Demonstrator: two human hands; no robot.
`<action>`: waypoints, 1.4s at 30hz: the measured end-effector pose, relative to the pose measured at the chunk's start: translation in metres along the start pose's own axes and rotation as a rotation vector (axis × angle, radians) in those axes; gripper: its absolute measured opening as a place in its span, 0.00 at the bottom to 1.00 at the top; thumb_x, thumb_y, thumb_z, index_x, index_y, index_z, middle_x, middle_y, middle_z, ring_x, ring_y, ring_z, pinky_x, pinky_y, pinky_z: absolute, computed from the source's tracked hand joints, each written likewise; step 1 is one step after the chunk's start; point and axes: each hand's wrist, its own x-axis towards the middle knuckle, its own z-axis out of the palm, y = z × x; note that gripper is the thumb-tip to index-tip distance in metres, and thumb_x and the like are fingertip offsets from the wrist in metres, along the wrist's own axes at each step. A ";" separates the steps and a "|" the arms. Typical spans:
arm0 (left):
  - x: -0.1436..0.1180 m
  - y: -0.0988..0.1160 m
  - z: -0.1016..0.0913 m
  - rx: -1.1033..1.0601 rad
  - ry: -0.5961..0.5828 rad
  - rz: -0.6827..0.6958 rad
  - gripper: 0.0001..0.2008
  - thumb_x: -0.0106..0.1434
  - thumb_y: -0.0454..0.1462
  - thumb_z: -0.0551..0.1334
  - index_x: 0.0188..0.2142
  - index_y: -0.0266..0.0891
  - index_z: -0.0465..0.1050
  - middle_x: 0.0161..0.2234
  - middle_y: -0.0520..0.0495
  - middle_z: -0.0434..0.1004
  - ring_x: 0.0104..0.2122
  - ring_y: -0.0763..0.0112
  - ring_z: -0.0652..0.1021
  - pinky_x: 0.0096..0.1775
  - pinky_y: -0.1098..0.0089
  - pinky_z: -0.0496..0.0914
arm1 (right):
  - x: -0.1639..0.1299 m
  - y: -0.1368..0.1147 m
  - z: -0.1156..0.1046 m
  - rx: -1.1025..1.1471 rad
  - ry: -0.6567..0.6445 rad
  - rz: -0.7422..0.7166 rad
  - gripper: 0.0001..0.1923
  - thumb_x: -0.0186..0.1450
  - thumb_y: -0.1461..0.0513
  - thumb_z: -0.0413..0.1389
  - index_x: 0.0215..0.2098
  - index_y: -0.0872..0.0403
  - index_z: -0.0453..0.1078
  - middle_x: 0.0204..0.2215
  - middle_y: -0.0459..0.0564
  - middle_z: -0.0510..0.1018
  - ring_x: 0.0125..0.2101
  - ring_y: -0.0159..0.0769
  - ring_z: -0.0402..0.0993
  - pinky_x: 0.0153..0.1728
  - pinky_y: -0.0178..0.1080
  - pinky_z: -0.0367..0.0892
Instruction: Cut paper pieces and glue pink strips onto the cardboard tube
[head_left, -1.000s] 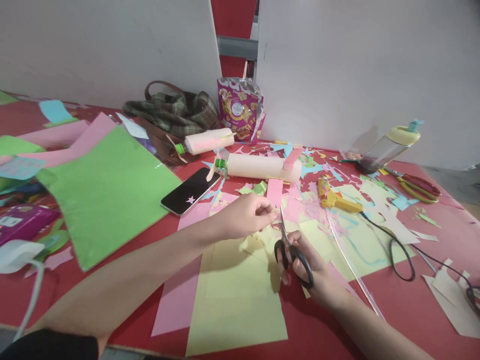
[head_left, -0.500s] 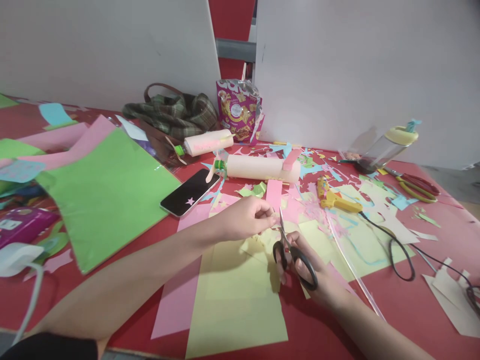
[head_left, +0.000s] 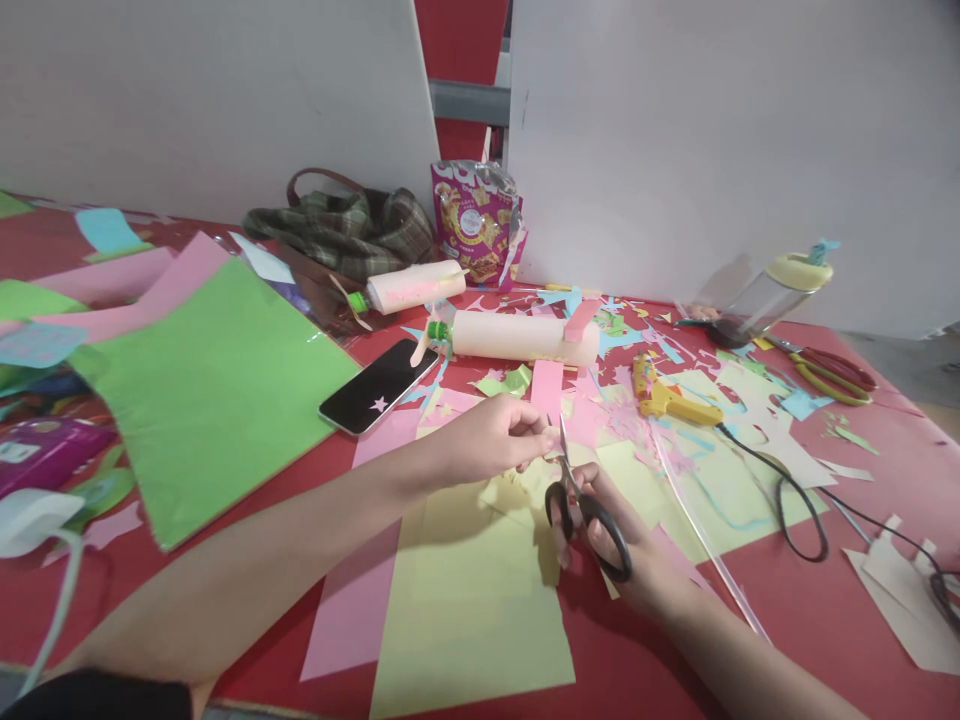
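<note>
Scissors [head_left: 577, 500], black-handled, gripped in right hand [head_left: 622, 540], fingers through loops, blades nearly closed, tips up. Left hand [head_left: 491, 438] pinches small paper piece [head_left: 550, 447] right at the blades. Yellow sheet [head_left: 469, 600] underneath; glue gun [head_left: 667, 395] right of scissors, phone [head_left: 379, 385] to their left.

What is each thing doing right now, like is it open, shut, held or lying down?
black scissors: held in right hand, blades nearly shut
pink strip: pinched by left hand
phone: screen dark, lying flat
glue gun: lying down, cord attached
red scissors: lying shut
snack bag: torn open, upright
</note>
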 end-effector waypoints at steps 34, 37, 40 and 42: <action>0.003 -0.006 0.028 -0.294 0.088 0.002 0.13 0.56 0.39 0.50 0.17 0.37 0.56 0.17 0.56 0.56 0.19 0.79 0.60 0.24 0.74 0.55 | 0.002 0.005 0.002 0.072 0.041 -0.079 0.19 0.57 0.50 0.49 0.42 0.50 0.54 0.30 0.48 0.66 0.26 0.31 0.63 0.31 0.37 0.59; 0.003 -0.007 0.030 -0.340 0.100 -0.002 0.14 0.55 0.39 0.50 0.17 0.37 0.55 0.16 0.56 0.55 0.18 0.79 0.59 0.24 0.74 0.55 | 0.002 0.006 0.002 0.079 0.045 -0.073 0.19 0.58 0.50 0.48 0.42 0.51 0.54 0.30 0.49 0.66 0.26 0.32 0.64 0.30 0.38 0.60; 0.003 -0.008 0.034 -0.393 0.111 0.006 0.14 0.56 0.39 0.50 0.17 0.37 0.55 0.16 0.56 0.54 0.19 0.79 0.59 0.25 0.73 0.55 | 0.001 0.006 0.002 0.077 0.049 -0.061 0.19 0.57 0.50 0.48 0.42 0.51 0.54 0.33 0.51 0.66 0.29 0.34 0.65 0.28 0.37 0.60; 0.004 -0.009 0.037 -0.439 0.115 0.010 0.14 0.57 0.39 0.49 0.17 0.37 0.54 0.16 0.56 0.54 0.19 0.79 0.59 0.25 0.73 0.55 | 0.001 0.006 0.003 0.092 0.056 -0.064 0.19 0.57 0.50 0.49 0.42 0.50 0.54 0.35 0.51 0.66 0.30 0.34 0.65 0.28 0.37 0.61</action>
